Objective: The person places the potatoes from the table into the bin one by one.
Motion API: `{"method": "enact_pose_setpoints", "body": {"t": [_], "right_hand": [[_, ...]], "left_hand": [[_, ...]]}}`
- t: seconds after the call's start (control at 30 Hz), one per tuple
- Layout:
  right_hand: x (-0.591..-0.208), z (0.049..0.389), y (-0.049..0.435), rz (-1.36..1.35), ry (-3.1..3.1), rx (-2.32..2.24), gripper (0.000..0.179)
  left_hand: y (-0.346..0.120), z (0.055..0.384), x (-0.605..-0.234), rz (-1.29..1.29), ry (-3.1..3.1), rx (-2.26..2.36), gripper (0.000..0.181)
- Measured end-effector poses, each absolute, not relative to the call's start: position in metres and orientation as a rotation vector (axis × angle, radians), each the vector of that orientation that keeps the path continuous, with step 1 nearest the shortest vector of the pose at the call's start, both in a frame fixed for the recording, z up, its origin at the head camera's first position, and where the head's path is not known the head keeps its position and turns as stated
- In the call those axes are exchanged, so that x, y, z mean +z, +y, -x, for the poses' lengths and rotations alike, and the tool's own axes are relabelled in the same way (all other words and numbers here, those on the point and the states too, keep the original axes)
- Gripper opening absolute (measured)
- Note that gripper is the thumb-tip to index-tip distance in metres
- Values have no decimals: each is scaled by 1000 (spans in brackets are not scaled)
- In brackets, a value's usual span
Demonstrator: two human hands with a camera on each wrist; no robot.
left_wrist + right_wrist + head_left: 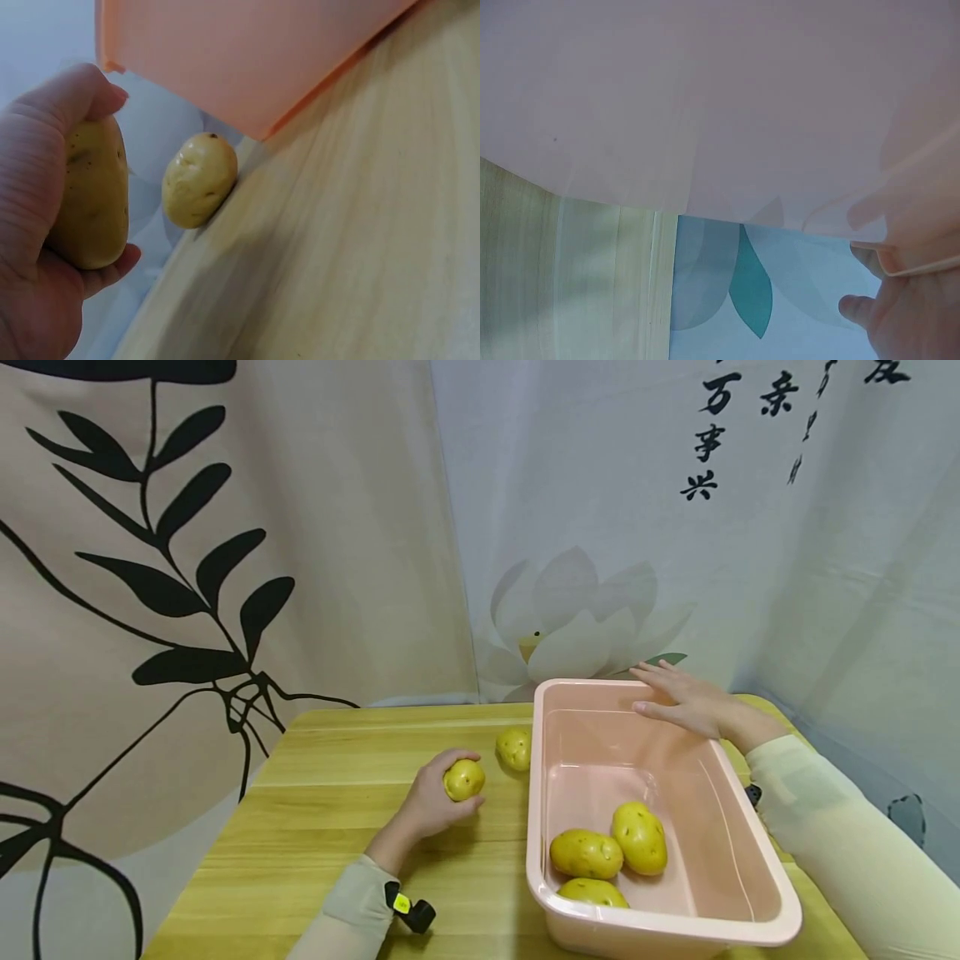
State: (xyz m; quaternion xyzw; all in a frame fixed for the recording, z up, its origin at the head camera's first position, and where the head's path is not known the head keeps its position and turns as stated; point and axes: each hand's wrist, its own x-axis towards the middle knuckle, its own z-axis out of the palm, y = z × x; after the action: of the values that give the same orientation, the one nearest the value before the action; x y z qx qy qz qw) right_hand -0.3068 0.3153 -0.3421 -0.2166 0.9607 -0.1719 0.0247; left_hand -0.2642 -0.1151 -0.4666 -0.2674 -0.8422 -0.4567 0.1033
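My left hand (438, 793) grips a yellow potato (463, 779) above the wooden table, thumb on one side and fingers on the other. In the left wrist view this potato (94, 199) shows long and upright in the hand. A second potato (514, 749) lies on the table by the bin's left wall. The pink plastic bin (534, 793) holds several potatoes (639, 837) toward its near end. At its far right corner, my right hand (693, 706) holds the rim, thumb on the inner side and fingers over the outside. The right wrist view shows fingertips below the rim.
The wooden table (300, 827) extends left of the bin. A printed curtain (360, 527) with dark leaves, a lotus and black characters hangs directly behind the table's far edge. The bin's tall walls stand between the two hands.
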Motion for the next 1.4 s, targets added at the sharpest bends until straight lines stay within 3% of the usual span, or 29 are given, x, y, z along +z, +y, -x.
{"method": "enact_pose_setpoints", "body": {"t": [0.57,1.03,1.4], "right_hand": [[-343,307,316,674,2967,-545,75],[-341,306,316,671,2966,-554,75],[-342,306,316,670,2971,-551,75]], "left_hand": [[-117,255,-448,868,-2332,-1770,32],[-116,249,-433,970,-1987,-2288,36],[-110,240,-414,1034,-1940,-2201,39]]}}
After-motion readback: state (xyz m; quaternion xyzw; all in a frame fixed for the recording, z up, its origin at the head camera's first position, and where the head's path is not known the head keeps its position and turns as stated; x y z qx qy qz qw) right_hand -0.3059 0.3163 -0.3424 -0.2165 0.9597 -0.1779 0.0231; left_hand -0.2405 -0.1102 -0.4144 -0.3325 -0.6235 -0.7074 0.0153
